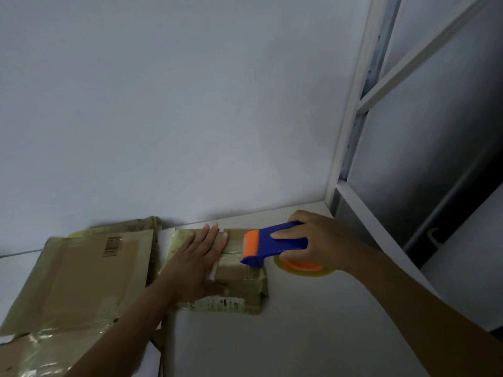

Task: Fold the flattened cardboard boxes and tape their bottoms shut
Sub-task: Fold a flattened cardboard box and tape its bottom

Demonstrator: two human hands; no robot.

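A small folded cardboard box (245,284) lies on the white table (299,336), its taped side facing up. My left hand (198,259) presses flat on the box top, fingers spread toward the far edge. My right hand (318,240) grips a blue and orange tape dispenser (272,244) with a roll of clear tape (304,268) under it. The dispenser's orange front end rests at the box's right edge, close to my left fingertips.
A stack of flattened cardboard boxes (73,281) lies at the left, with more cardboard leaning on the white wall (163,118) behind. A white shelf frame (351,148) with metal panels stands at the right, at the table's corner.
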